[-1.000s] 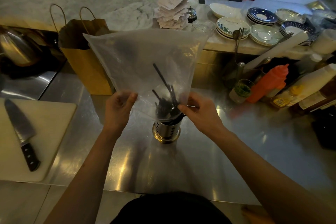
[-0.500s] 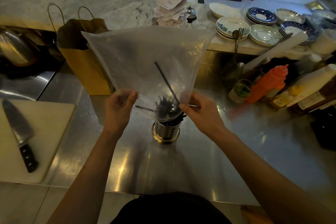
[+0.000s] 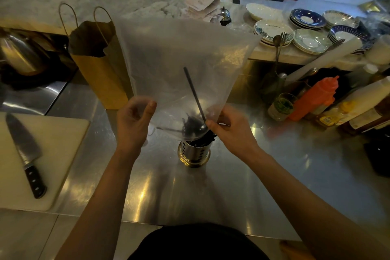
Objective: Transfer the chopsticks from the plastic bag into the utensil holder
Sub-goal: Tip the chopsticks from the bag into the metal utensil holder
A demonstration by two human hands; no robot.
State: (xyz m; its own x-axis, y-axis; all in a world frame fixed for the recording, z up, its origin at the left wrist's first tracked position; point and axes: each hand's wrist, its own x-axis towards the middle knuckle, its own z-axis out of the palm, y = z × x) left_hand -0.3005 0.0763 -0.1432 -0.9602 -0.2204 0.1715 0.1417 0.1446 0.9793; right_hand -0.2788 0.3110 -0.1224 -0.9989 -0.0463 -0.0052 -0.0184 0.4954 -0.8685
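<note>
A clear plastic bag [image 3: 179, 59] hangs upside down, its mouth over a slotted steel utensil holder [image 3: 194, 153] on the steel counter. My left hand [image 3: 133, 122] pinches the bag's left lower edge. My right hand [image 3: 230, 129] pinches its right lower edge, just above the holder's rim. Dark chopsticks [image 3: 193, 126] are bunched at the bag's mouth and reach down into the holder. One long chopstick [image 3: 193, 93] still stands slanted inside the bag. Another lies nearly level, pointing left at the mouth.
A brown paper bag [image 3: 99, 65] stands behind on the left. A knife [image 3: 26, 154] lies on a white cutting board [image 3: 63, 143] at the left. Sauce bottles [image 3: 316, 99] and a jar crowd the right; stacked plates [image 3: 306, 27] sit on the marble ledge behind.
The chopsticks have slid lower toward the bag's mouth and into the holder. The slanted long one has dropped and turned steeper. Both hands keep their hold with little movement.
</note>
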